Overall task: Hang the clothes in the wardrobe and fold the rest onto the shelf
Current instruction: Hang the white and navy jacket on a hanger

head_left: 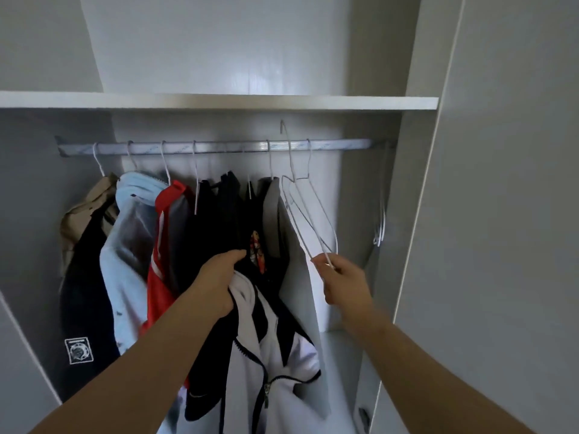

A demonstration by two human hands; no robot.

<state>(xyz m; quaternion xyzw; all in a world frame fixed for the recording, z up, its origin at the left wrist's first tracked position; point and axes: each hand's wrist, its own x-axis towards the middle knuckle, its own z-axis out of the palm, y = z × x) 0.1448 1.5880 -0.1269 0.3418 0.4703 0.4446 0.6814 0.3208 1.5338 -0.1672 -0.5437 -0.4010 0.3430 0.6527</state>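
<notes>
Both bare forearms reach up into the wardrobe from 6 o'clock. At centre, the left hand has its fingers curled tight round the collar of a white and navy zip-front jacket, which droops toward 6 o'clock in front of the hung clothes. At its 3 o'clock, the right hand pinches the lower corner of a white wire hanger between thumb and fingertips. The hanger's hook rises above the silver metal rail at 12 o'clock. Toward 9 o'clock, a beige garment, a light blue top and a red top hang from the rail, under a white shelf.
</notes>
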